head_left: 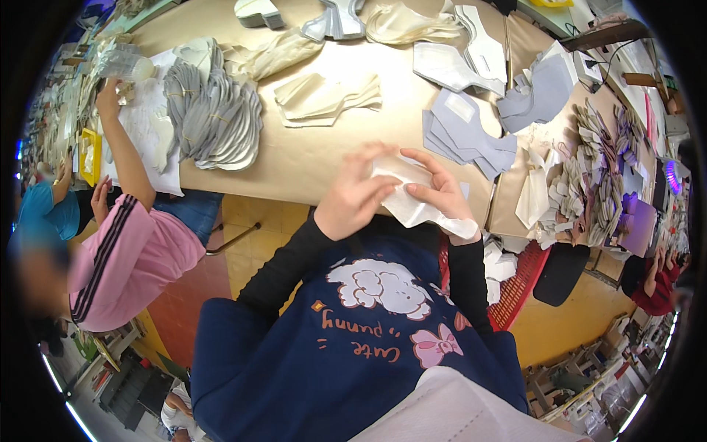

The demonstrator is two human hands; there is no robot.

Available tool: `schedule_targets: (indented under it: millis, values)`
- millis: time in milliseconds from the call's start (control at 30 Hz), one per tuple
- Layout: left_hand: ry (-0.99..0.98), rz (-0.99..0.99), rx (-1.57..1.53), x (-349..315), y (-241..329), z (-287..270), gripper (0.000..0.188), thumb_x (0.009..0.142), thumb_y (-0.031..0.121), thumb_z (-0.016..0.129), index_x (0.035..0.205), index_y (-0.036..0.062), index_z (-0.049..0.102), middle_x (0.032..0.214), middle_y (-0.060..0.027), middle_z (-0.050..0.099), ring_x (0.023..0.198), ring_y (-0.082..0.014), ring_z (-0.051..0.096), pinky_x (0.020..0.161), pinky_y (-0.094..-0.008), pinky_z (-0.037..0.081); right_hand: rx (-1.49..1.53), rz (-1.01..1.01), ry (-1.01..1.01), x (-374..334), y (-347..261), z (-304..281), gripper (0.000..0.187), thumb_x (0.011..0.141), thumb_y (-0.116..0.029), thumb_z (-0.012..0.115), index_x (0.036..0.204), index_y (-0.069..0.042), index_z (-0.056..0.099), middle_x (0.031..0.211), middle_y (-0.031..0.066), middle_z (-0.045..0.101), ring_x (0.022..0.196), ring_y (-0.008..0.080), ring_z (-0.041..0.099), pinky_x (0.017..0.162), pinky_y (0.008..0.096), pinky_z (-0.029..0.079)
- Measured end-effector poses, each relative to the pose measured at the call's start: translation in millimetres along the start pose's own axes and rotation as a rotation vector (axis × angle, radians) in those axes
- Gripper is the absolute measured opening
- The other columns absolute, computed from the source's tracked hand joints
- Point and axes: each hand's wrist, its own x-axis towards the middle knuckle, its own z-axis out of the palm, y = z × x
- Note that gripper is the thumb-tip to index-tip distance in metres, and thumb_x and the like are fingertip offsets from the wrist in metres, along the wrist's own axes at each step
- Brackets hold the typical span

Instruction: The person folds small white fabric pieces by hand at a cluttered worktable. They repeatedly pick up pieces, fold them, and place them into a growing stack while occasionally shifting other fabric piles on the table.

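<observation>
Above the table's near edge, a thin white cut piece of fabric (409, 209) is stretched between my two hands. My right hand (445, 197) pinches it between thumb and fingers, and a white strip lies across that wrist. On the other side, my left hand (352, 193) has its thumb and fingers at the piece's left edge; its upper fingers are smeared by motion. Just beyond my hands rests a stack of cream fabric pieces (324, 99). Grey-blue cut pieces (464, 132) lie fanned out to the right.
Tied bundles of grey pieces (213, 110) fill the table's left part. A person in a pink sleeve (140, 254) sits at left, one arm over the table. More cut pieces (582, 177) are heaped at right. A red plastic basket (518, 287) stands below the table edge.
</observation>
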Motion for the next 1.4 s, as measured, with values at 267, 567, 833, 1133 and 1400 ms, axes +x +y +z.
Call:
schedule_targets:
  millis: [267,567,833,1133,1400]
  values:
    - [-0.232,-0.586,-0.586,-10,-16,9,0.035,0.09,-0.003,0.066,0.125,0.0015,0.068,0.136,-0.0113,0.057,0.104,-0.017,0.064,0.087,-0.0293,0.053,-0.256,-0.141,0.131,-18,18,-10,0.035,0.097,-0.002,0.061,0.131,-0.004,0.062,0.124,0.0093,0.064,0.113,0.0159,0.06,0.098,0.0302,0.048]
    - [-0.004,-0.799,-0.897,-44,-11,34,0.036,0.089,-0.006,0.067,0.124,0.0019,0.069,0.135,-0.008,0.058,0.093,-0.0109,0.065,0.078,-0.0236,0.054,-0.614,-0.101,0.009,-26,18,-25,0.026,0.093,0.006,0.057,0.11,-0.002,0.076,0.12,0.0079,0.065,0.102,0.0161,0.063,0.088,0.0269,0.047]
    - [-0.064,-0.747,-0.714,-49,-8,33,0.03,0.091,-0.004,0.067,0.121,0.0,0.071,0.103,-0.0061,0.069,0.092,-0.0104,0.064,0.08,-0.024,0.053,-0.786,-0.199,0.039,-29,12,-17,0.025,0.088,-0.001,0.067,0.112,-0.002,0.075,0.11,0.0097,0.069,0.099,0.0168,0.064,0.088,0.0287,0.048]
    - [0.017,-0.559,-0.269,-37,-39,15,0.026,0.091,0.002,0.067,0.117,0.0004,0.07,0.106,-0.0104,0.07,0.09,-0.0167,0.069,0.081,-0.0283,0.055,-0.769,-0.083,0.046,8,13,-15,0.026,0.084,-0.006,0.072,0.11,-0.003,0.075,0.097,0.0099,0.07,0.085,0.0192,0.063,0.08,0.03,0.048]
    - [-0.012,-0.551,-0.195,-38,-48,9,0.018,0.093,0.003,0.065,0.109,0.0012,0.072,0.101,-0.0103,0.071,0.087,-0.0186,0.069,0.077,-0.0289,0.054,-0.951,-0.096,0.02,29,12,-5,0.026,0.086,-0.011,0.072,0.111,-0.006,0.074,0.098,0.0121,0.071,0.087,0.0251,0.065,0.079,0.0331,0.049]
